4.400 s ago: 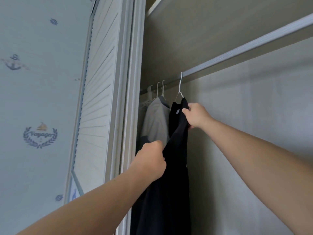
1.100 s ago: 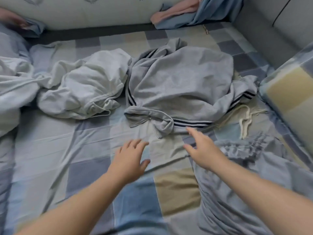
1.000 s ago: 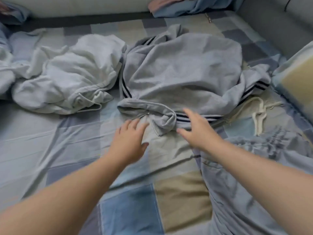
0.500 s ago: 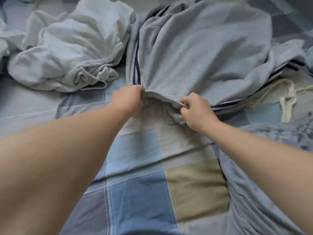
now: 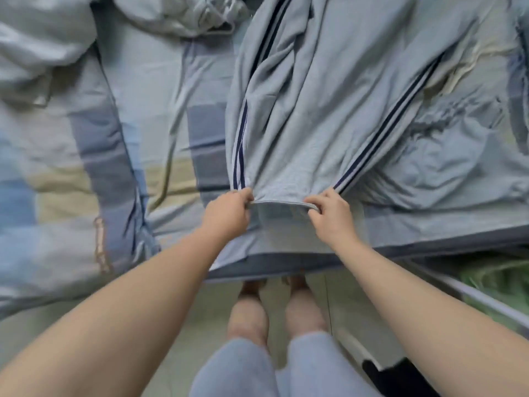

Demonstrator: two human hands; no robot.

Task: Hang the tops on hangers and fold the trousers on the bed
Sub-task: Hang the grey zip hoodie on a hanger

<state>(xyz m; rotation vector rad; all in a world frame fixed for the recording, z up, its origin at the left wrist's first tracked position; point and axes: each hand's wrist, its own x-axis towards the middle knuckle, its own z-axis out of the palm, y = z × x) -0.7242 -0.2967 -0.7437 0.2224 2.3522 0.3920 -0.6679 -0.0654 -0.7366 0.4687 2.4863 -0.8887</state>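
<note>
While the person is standing against the edge of the bed (image 5: 71,196), the left hand (image 5: 229,213) and the right hand (image 5: 332,216) are each pinching a corner of the near edge of the grey trousers (image 5: 329,110), beside the navy side stripes. The trousers are lying stretched away across the checked sheet, and a pale crumpled garment (image 5: 186,15) is lying beyond, to the left.

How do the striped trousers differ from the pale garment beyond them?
The trousers are stretched out, their edge gripped by the left hand and right hand; the pale garment lies crumpled, untouched. The trousers have navy stripes; the pale garment shows none. Both lie on the bed.
</note>
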